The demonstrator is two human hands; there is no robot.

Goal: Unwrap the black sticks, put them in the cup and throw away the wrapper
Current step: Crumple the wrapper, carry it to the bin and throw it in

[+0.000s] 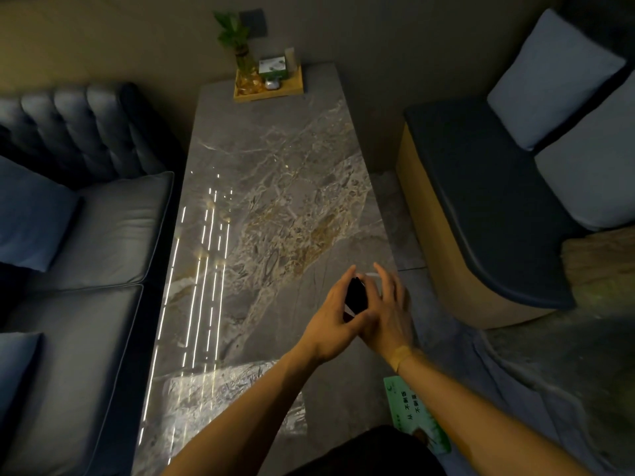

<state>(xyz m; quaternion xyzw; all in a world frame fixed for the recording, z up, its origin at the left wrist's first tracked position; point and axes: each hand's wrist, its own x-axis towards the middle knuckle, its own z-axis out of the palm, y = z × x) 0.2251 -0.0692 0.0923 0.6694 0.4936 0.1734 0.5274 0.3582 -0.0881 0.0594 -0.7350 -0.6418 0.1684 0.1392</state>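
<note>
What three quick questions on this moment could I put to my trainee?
1. True or false: the bundle of black sticks lies flat on the grey marbled stone table.
2. Which hand has its fingers spread open: A left hand, B right hand?
3. Fill in: the small wooden tray with the green plant in a glass vase stands at the table's ____ end.

Key
1. False: both hands hold it above the table, the left hand's grip around it.
2. B.
3. Far. No cup can be made out for certain from this view.
</note>
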